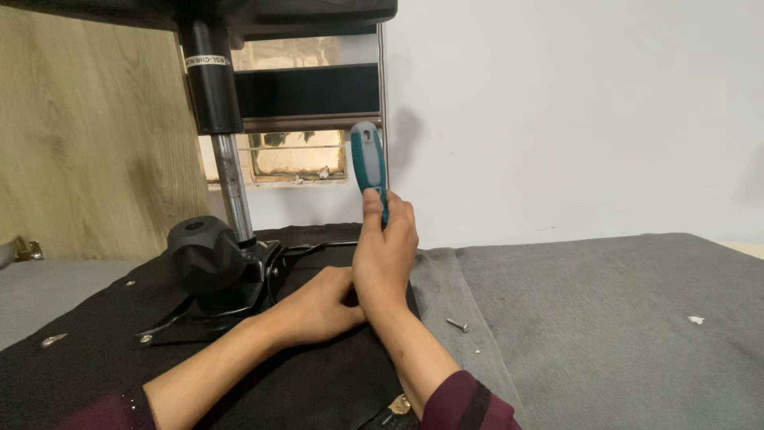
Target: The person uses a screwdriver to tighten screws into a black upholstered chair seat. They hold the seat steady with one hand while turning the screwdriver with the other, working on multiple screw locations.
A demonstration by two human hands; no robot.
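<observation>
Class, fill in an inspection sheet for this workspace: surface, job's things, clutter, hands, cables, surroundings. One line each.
Surface: grey fabric mat under an upturned black chair seat.
Job's things: teal-and-grey-handled screwdriver, upright; black chair mechanism with round knob and chrome column.
Clutter: loose silver screw, small white scrap.
Hands: right hand shut round the screwdriver; left hand at its base, its fingers hidden.
Cables: nothing seen.
Surroundings: white wall, wooden panel.

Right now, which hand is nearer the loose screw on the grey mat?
Right. The right hand grips the upright screwdriver just left of the screw, apart from it. The left hand lies further left on the black seat base, behind the right wrist.
</observation>
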